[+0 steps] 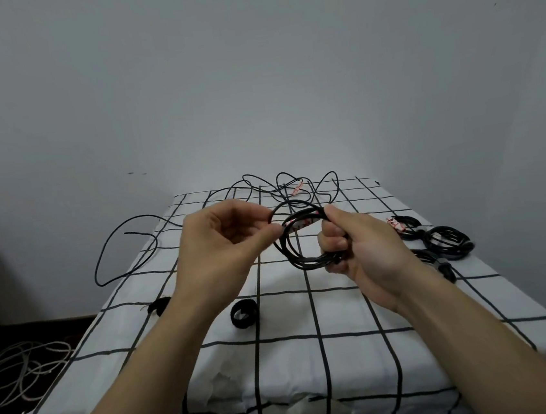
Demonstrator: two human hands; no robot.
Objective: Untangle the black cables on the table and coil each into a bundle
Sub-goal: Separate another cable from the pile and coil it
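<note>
A coiled black cable (299, 259) hangs in the air above the middle of the table. My right hand (363, 248) grips the coil's right side in a fist. My left hand (221, 242) pinches the coil's top left end between thumb and fingers, next to a white and red tag. Loose tangled black cable (283, 185) lies at the table's far edge with another red tag. One long black cable (114, 247) arcs off the far left corner. Coiled black bundles (443, 239) lie at the right edge.
The table (280, 357) wears a white cloth with a black grid. Two black strap loops (242, 314) (159, 306) rest on it near my left forearm. Pale cables (22, 368) lie heaped on the dark floor at left. A grey wall stands behind.
</note>
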